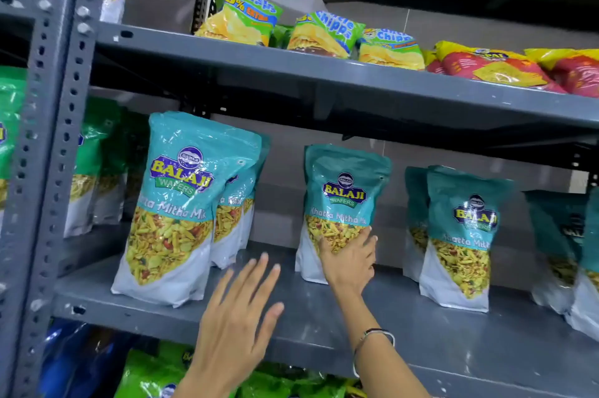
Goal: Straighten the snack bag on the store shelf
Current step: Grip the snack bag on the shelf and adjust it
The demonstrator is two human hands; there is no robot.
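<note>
Head view, near to far.
Left hand: open, fingers spread, hovering over the front edge of the shelf, touching no bag.
Right hand: open palm pressed flat on the lower front of the snack bag; no grip visible.
Bag location: middle shelf, standing alone between the left stack of bags and the right-hand bags, set farther back.
Orientation: long axis near vertical, top leaning slightly right; label faces outward.
Progress: bag is upright, so straightening looks nearly done; remaining, by my reading, a small squaring-up and letting go.
</note>
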